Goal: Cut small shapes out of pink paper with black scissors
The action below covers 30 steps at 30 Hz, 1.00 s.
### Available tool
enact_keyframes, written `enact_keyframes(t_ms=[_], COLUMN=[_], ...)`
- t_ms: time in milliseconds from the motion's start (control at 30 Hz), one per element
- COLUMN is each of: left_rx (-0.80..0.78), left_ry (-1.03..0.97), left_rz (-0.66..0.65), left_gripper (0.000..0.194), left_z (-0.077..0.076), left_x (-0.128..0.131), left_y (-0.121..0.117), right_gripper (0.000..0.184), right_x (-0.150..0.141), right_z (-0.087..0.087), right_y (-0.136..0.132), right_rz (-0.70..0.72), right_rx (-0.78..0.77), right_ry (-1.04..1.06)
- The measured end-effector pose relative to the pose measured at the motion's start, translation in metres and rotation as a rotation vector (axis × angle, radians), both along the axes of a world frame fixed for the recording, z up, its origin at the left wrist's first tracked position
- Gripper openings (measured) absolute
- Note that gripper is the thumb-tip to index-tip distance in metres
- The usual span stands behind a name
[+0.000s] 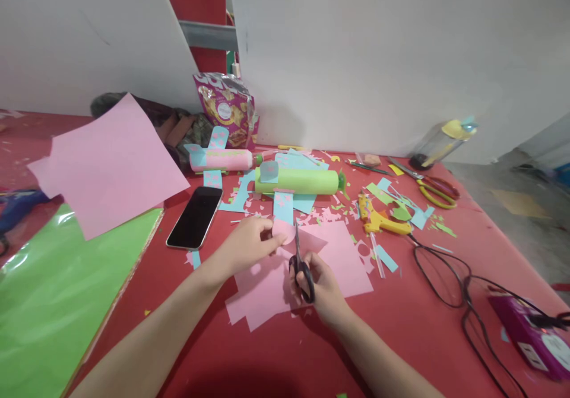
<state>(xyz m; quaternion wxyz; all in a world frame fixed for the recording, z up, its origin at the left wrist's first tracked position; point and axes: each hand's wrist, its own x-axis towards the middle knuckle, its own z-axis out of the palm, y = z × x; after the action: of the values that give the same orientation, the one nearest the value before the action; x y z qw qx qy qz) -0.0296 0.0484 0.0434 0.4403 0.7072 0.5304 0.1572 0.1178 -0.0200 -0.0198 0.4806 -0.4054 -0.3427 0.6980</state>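
My left hand (256, 240) pinches a small piece of pink paper (284, 231) over the red table. In my right hand (318, 279) is a pair of black-handled scissors (304, 276), their blades upright against the edge of that piece. Beneath both hands lies a larger pink sheet (347, 249) with cut, stepped edges. Just beyond stands a green paper tube model (303, 181) lying on its side, with light-blue wings. A pink tube model (222, 160) of similar make rests behind it to the left.
A phone (195, 217) lies left of my hands. Further left are a big pink sheet (111, 169) and green sheets (80, 303). To the right sit a yellow glue gun (383, 223), large scissors (427, 184), a cable and a purple power strip (534, 332). A snack bag (229, 110) leans behind.
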Motion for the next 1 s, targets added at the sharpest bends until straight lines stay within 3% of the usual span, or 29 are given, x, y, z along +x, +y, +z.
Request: enact_keyframes(t_ms=[567, 1000], left_rx=[0.04, 0.041], left_ry=[-0.003, -0.052], left_rz=[0.084, 0.113], left_gripper=[0.022, 0.017], left_z=[0.008, 0.0038], left_x=[-0.0048, -0.0093], left_y=[-0.0005, 0.0019], right_gripper=[0.04, 0.041], right_x=[0.0, 0.0001], right_z=[0.0018, 0.0043], right_y=[-0.0008, -0.001], right_rz=[0.039, 0.059], right_rx=[0.012, -0.059], right_ry=[-0.019, -0.009])
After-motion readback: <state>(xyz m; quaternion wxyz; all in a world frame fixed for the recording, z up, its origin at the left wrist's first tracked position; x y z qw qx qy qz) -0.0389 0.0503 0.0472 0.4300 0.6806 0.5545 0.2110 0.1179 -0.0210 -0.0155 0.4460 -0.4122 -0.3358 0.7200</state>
